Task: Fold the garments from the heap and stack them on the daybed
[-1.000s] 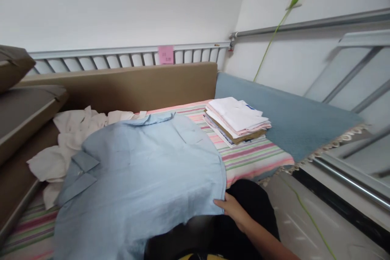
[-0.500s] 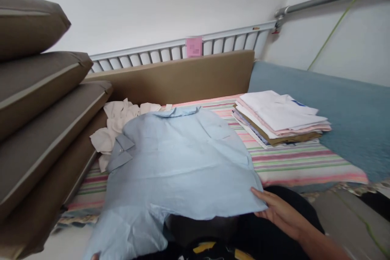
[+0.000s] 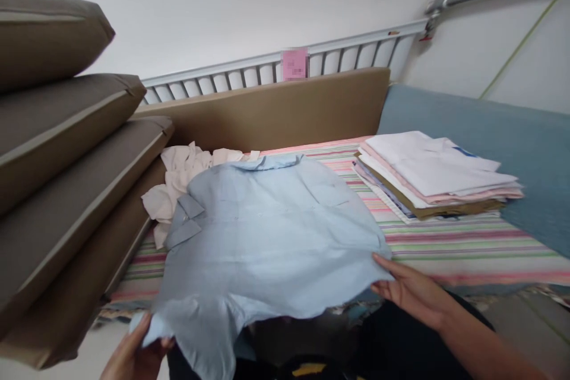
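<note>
A light blue shirt (image 3: 267, 231) lies spread face down over the striped bed cover (image 3: 467, 243), its collar toward the far side. My left hand (image 3: 131, 353) pinches the shirt's near left hem corner at the bottom of the view. My right hand (image 3: 409, 291) grips the near right hem corner, fingers curled under the cloth. The hem hangs over the bed's near edge above my dark-clothed lap.
A stack of folded shirts (image 3: 436, 175) sits to the right on the striped cover. Crumpled cream garments (image 3: 178, 181) lie behind the blue shirt at left. Brown cushions (image 3: 57, 160) are piled at far left. A tan board (image 3: 276, 110) and a blue blanket (image 3: 490, 142) back the bed.
The view has swung left and down. My left hand has come into view holding the shirt's near left corner. My right hand has kept hold of the right corner.
</note>
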`<state>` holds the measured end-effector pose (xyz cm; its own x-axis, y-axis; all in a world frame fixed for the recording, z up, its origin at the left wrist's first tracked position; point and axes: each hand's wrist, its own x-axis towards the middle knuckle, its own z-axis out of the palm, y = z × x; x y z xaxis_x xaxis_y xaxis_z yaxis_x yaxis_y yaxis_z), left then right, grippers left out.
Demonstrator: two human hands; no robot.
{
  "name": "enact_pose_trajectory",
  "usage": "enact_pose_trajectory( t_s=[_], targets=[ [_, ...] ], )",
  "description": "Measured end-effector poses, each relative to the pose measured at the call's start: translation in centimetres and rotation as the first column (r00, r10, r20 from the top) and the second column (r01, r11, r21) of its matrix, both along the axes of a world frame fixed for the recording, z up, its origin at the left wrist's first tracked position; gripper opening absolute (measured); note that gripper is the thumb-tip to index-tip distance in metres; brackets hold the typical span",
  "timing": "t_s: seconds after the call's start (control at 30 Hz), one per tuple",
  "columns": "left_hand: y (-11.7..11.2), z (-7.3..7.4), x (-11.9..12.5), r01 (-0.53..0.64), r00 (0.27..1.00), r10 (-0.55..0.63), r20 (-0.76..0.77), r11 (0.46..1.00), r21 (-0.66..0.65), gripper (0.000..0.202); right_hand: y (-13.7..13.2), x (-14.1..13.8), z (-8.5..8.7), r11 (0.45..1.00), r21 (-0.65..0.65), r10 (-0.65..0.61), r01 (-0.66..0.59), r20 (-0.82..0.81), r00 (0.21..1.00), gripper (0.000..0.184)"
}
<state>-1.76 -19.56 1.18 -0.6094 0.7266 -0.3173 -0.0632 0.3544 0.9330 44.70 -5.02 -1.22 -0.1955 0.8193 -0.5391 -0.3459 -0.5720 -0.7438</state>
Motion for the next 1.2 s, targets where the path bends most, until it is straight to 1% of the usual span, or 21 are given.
enact_pose_trajectory(
  t_s=[0.07, 0.13, 0.2, 0.27, 0.33, 0.4, 0.43, 0.47, 0.53, 0.6, 0.67, 0.73, 0.8, 0.83, 0.9, 0.97, 1.0, 1.03, 1.1, 1.13, 1.2],
  targets=[
    [3.8, 2.6, 0.5, -0.059, 0.975, 0.027, 0.219, 0.988, 0.141, 0.021, 2.6, -0.7, 1.4, 1.0, 0.026, 0.002, -0.002, -0.011, 1.0, 0.017],
    [8.1, 4.2, 0.4, -0.057, 0.962, -0.005, 0.273, 0.974, 0.219, 0.017, 5.7, -1.6, 2.4, 0.999, 0.044, -0.012, 0.014, -0.047, 0.999, 0.012],
    [12.8, 4.5, -0.2, -0.063, 0.966, -0.002, 0.259, 0.969, 0.241, 0.015, 9.0, -2.7, 2.8, 0.998, 0.037, -0.051, 0.055, -0.083, 0.995, 0.008],
    [17.3, 3.6, -0.8, -0.092, 0.971, 0.039, 0.237, 0.971, 0.22, 0.013, 12.0, -4.0, 2.7, 0.994, 0.014, -0.11, 0.112, -0.095, 0.989, 0.01],
    [21.0, 1.9, -1.1, -0.093, 0.974, 0.047, 0.219, 0.974, 0.204, 0.012, 14.3, -5.4, 1.9, 0.986, 0.001, -0.163, 0.164, -0.076, 0.984, 0.01],
    [23.3, -0.2, -1.1, -0.06, 0.981, 0.021, 0.192, 0.978, 0.201, 0.013, 15.5, -6.5, 0.7, 0.979, 0.013, -0.201, 0.202, -0.05, 0.978, 0.009],
    [23.9, -1.3, -1.1, -0.041, 0.986, 0.007, 0.168, 0.979, 0.2, 0.014, 15.7, -7.0, 0.0, 0.978, 0.032, -0.206, 0.208, -0.036, 0.978, 0.008],
    [23.9, -2.3, -1.2, -0.024, 0.991, -0.003, 0.136, 0.98, 0.199, 0.016, 15.6, -7.3, -0.7, 0.978, 0.057, -0.201, 0.202, -0.02, 0.979, 0.009],
    [22.8, -4.2, -1.7, -0.004, 0.999, -0.006, 0.047, 0.979, 0.206, 0.024, 14.8, -7.4, -2.0, 0.981, 0.109, -0.167, 0.163, 0.027, 0.986, 0.015],
    [20.4, -5.7, -3.1, 0.0, 0.997, 0.017, -0.074, 0.976, 0.217, 0.032, 13.8, -6.8, -3.1, 0.979, 0.166, -0.141, 0.12, 0.126, 0.982, 0.021],
    [17.3, -6.8, -5.2, -0.013, 0.975, 0.058, -0.212, 0.977, 0.211, 0.038, 13.0, -5.6, -4.1, 0.963, 0.256, -0.155, 0.078, 0.297, 0.942, 0.024],
    [14.3, -7.5, -7.4, -0.034, 0.935, 0.093, -0.343, 0.984, 0.175, 0.042, 12.7, -4.0, -4.7, 0.934, 0.358, -0.2, -0.008, 0.54, 0.818, 0.025],
    [11.8, -8.0, -9.1, -0.036, 0.889, 0.087, -0.449, 0.992, 0.122, 0.043, 13.0, -2.4, -5.3, 0.89, 0.429, -0.265, -0.154, 0.762, 0.592, 0.028],
    [10.9, -8.1, -9.6, -0.026, 0.868, 0.069, -0.492, 0.995, 0.095, 0.043, 13.2, -1.7, -5.6, 0.852, 0.461, -0.314, -0.248, 0.829, 0.463, 0.032],
    [10.0, -8.3, -10.0, 0.007, 0.825, 0.022, -0.565, 0.999, 0.049, 0.042, 13.4, -0.9, -6.4, 0.718, 0.528, -0.465, -0.453, 0.849, 0.253, 0.044],
    [10.0, -8.6, -9.7, 0.044, 0.79, -0.021, -0.613, 0.999, 0.022, 0.042, 12.9, -0.8, -7.5, 0.553, 0.568, -0.632, -0.609, 0.763, 0.138, 0.052],
    [10.2, -8.7, -9.4, 0.063, 0.761, -0.048, -0.647, 0.998, 0.0, 0.043, 12.4, -0.9, -8.2, 0.495, 0.569, -0.693, -0.656, 0.715, 0.097, 0.054],
    [10.4, -8.8, -9.2, 0.077, 0.72, -0.08, -0.69, 0.996, -0.035, 0.046, 11.7, -1.0, -8.8, 0.465, 0.554, -0.727, -0.691, 0.684, 0.059, 0.054],
    [10.6, -9.1, -9.0, 0.086, 0.605, -0.167, -0.778, 0.986, -0.144, 0.049, 10.0, -1.5, -9.8, 0.469, 0.48, -0.724, -0.741, 0.69, -0.012, 0.049],
    [10.7, -9.4, -9.3, 0.077, 0.54, -0.216, -0.813, 0.975, -0.207, 0.048, 9.2, -1.7, -10.2, 0.489, 0.419, -0.689, -0.765, 0.723, -0.044, 0.047],
    [10.8, -10.3, -10.6, 0.055, 0.481, -0.294, -0.826, 0.95, -0.306, 0.041, 8.0, -2.1, -10.6, 0.563, 0.307, -0.589, -0.767, 0.8, -0.113, 0.042]
  ],
)
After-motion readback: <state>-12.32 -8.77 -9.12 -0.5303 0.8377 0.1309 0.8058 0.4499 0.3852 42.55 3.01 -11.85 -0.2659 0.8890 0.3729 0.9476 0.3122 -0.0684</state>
